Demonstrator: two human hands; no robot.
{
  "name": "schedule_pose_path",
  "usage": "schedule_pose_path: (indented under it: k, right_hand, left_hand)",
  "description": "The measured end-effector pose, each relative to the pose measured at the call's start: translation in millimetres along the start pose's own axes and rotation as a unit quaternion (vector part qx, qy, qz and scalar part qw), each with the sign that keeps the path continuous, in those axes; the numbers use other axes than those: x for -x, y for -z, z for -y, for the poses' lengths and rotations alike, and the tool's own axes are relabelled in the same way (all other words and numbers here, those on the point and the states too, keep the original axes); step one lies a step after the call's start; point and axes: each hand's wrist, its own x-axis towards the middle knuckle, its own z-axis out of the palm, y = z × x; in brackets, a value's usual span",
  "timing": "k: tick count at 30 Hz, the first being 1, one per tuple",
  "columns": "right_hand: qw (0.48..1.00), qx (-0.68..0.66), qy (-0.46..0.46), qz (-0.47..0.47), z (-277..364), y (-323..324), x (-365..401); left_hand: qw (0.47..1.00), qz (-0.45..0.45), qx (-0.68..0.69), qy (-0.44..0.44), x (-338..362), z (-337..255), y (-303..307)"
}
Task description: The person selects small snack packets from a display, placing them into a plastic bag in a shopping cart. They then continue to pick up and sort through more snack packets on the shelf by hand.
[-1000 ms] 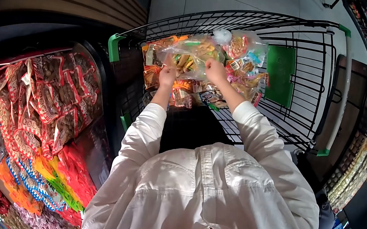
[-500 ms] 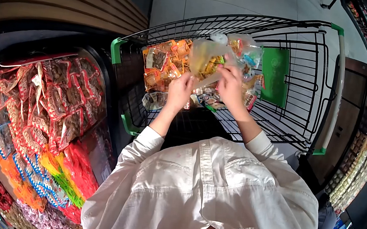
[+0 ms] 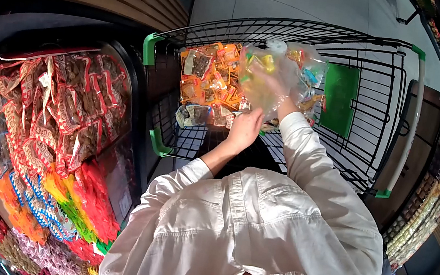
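Observation:
Over the cart, a clear plastic bag point(image 3: 256, 95) with yellow and green packets showing through it hangs between my hands. My left hand point(image 3: 245, 130) is closed on the bag's near edge. My right hand point(image 3: 272, 83) reaches into the bag, seen blurred through the plastic; its fingers are hard to make out. Orange snack packets point(image 3: 222, 76) lie left of the bag in the cart. To its right rests another clear bag point(image 3: 312, 69) with colourful packets.
The black wire shopping cart point(image 3: 372, 102) has green corners and a green panel point(image 3: 339, 100). Bins of red-edged packets point(image 3: 62, 111) and colourful wrapped sweets point(image 3: 95, 199) stand at left. Shelves of packaged goods point(image 3: 435, 188) line the right side.
My right hand has moved from the bag's opening to inside it. My left hand has shifted right and down along the edge. The view has shifted slightly.

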Motion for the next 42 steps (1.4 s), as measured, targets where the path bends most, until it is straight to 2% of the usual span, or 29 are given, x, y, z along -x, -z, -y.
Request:
schedule_pose_path:
  k: [2,6,9,10,11,12,13,14,15,16,17,21,24,27,29,36,39,41,42]
  right_hand:
    - [0.971,-0.195,-0.010,0.135,-4,2,2]
    - [0.966,-0.201,-0.034,0.157,-16,3,-5]
    - [0.963,-0.206,-0.048,0.170,-33,-2,-20]
    - [0.991,0.069,0.092,-0.068,-58,-14,-36]
    - [0.869,0.332,0.218,-0.295,-84,-24,-55]
    - [0.869,0.332,0.219,-0.293,-113,-25,-80]
    - [0.935,0.247,0.183,-0.176,-142,-20,-107]
    - [0.976,0.155,0.142,-0.054,-157,-18,-119]
    - [0.999,0.010,0.049,0.021,-122,-15,-95]
    - [0.992,-0.109,-0.026,0.053,-91,-11,-69]
    - [0.984,-0.156,-0.059,0.066,-79,-9,-56]
    - [0.965,-0.225,-0.107,0.080,-64,-6,-41]
    - [0.958,-0.243,-0.121,0.094,-53,-7,-38]
    - [0.956,-0.244,-0.122,0.105,-27,-18,-29]
    - [0.974,-0.202,-0.079,0.071,-4,-28,-18]
    - [0.955,-0.270,-0.105,0.063,-20,-28,-30]
    - [0.960,-0.265,-0.069,0.055,-52,-25,-44]
    - [0.955,-0.295,-0.019,-0.031,-59,-32,-48]
    - [0.955,-0.295,-0.018,-0.029,-50,-34,-45]
  left_hand:
    - [1.000,-0.001,0.007,0.000,2,1,-1]
    - [1.000,-0.007,0.015,-0.019,2,2,-3]
    - [1.000,-0.010,0.018,0.003,2,1,-3]
    - [1.000,-0.011,0.019,0.003,1,3,-3]
    - [0.999,-0.019,0.030,0.019,2,5,-3]
    - [0.998,-0.026,0.041,0.035,2,6,-4]
    - [0.998,-0.028,0.041,0.038,2,7,-4]
    - [0.997,-0.033,0.053,0.042,3,8,-4]
    - [0.996,-0.037,0.065,0.047,4,8,-5]
    - [0.996,-0.037,0.064,0.051,6,10,-6]
    - [0.995,-0.042,0.068,0.054,7,11,-8]
    - [0.993,-0.075,0.077,0.058,11,15,-13]
    - [0.994,-0.067,0.072,0.058,12,16,-15]
    - [0.995,-0.062,0.060,0.054,11,18,-18]
    - [0.995,-0.062,0.055,0.051,11,18,-20]
    - [0.996,-0.048,0.035,0.066,8,9,-15]
    - [0.995,-0.047,0.050,0.068,9,11,-15]
    - [0.993,-0.080,0.057,0.065,9,12,-12]
    - [0.992,-0.082,0.062,0.073,8,12,-9]
